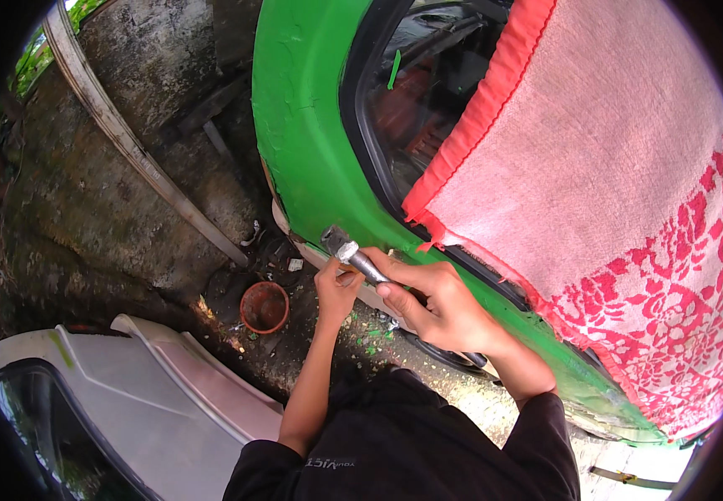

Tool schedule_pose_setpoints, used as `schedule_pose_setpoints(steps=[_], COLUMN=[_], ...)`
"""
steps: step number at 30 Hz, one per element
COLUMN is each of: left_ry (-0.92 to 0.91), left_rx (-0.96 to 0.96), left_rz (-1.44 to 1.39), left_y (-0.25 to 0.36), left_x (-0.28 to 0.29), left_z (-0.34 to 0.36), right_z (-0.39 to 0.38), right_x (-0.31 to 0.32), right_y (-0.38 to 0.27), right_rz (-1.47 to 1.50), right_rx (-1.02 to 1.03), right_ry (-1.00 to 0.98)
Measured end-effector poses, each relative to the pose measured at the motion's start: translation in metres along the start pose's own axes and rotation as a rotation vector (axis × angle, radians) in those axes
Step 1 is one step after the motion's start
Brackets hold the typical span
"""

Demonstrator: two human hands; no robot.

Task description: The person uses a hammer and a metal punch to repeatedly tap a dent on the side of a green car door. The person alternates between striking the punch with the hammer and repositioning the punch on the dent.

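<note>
I see a hammer (366,267) by the lower edge of the green vehicle (315,171), gripped in the right hand (435,306); the left hand (338,289) curls there too, whether empty I can't tell.

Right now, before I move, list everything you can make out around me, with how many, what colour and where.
hammer: one, grey, in the right hand
green vehicle: one, green, upper middle to lower right
vehicle window: one, dark with black seal, top middle
floral cloth: one, pink-white and red, draped over the green vehicle
terracotta pot: one, orange-brown, on the ground left of the left hand
pale vehicle: one, off-white, lower left
long rail: one, greyish white, upper left
flakes: several, green, on the ground below the hands
left hand: one, bare, by the hammer; its grip is unclear
right hand: one, bare, around the hammer handle
shirt: one, black, bottom middle
</note>
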State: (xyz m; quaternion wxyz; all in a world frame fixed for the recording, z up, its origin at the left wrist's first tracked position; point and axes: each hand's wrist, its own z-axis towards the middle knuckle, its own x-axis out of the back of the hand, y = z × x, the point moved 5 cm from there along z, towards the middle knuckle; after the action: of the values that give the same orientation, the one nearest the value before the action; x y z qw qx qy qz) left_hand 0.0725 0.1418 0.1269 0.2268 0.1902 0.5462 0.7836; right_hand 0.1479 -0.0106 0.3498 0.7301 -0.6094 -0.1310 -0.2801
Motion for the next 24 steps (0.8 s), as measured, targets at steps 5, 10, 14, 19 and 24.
schedule_pose_setpoints(steps=[5,10,14,19,24], left_ry=[-0.100,0.008,0.020,0.009,0.017], left_rx=[0.105,0.016,-0.004,-0.046,-0.045], left_rz=[0.138,0.115,0.088,0.042,-0.042], left_y=[-0.014,-0.016,-0.009,0.011,0.000], left_x=[-0.012,-0.008,0.003,-0.002,-0.008], left_z=[-0.010,-0.023,-0.014,-0.011,-0.013], right_z=[-0.017,-0.033,-0.044,-0.041,-0.039], right_x=[-0.008,0.011,0.015,0.011,0.001], right_y=[0.050,0.033,0.036,0.053,0.055], right_rz=[-0.079,0.192,0.279,0.283,0.604], right_rx=[-0.132,-0.182,-0.353,-0.367,-0.344], right_ry=[0.037,0.103,0.123,0.126,0.017])
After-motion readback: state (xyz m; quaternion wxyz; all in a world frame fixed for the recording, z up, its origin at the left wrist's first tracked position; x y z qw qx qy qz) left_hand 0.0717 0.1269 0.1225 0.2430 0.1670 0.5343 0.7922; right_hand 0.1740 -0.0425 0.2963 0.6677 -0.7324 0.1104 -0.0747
